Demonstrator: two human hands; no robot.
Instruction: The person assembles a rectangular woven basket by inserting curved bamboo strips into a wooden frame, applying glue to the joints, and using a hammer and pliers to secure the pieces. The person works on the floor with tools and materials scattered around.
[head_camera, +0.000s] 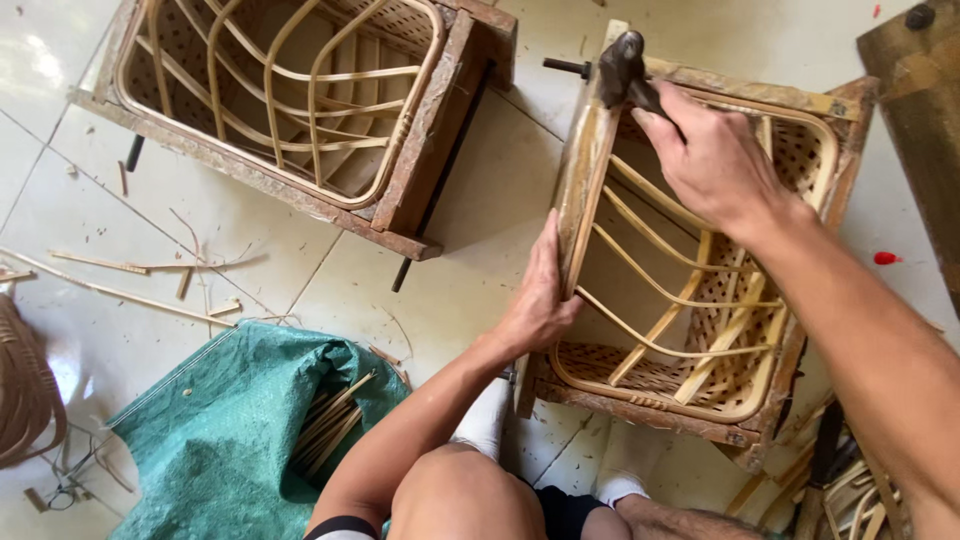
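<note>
Gripping a dark hammer (622, 68) by its handle, the right hand (712, 160) has its fingers curled tight around it, the metal head resting on the top end of the left rail of a wooden frame (583, 185). That frame stands on the pale tiled floor (250, 225) at the right of the view, tilted toward the person, and it encloses a rattan basket (700, 300) whose bent cane ribs and woven mesh bottom show inside. The left hand (540, 295) presses flat against the outer face of the same left rail, near its lower end, palm on the wood with the fingers wrapped round the edge; it pinches nothing loose.

A second wooden frame with a rattan basket (300, 95) lies near the far left corner of the floor, well apart from the hands, with dark metal rods poking out below its near edge. Thin cane strips (120, 280) are scattered over the tiles on the left. By the near edge, a green woven sack (225, 440) lies open with a bundle of cane sticks (330, 425) inside it. A coil of rattan (25, 390) shows at the left edge. More cane pieces (850, 490) are heaped at the near right corner. The person's bare knee (465, 495) and white socks (485, 415) sit just below the held frame.
</note>
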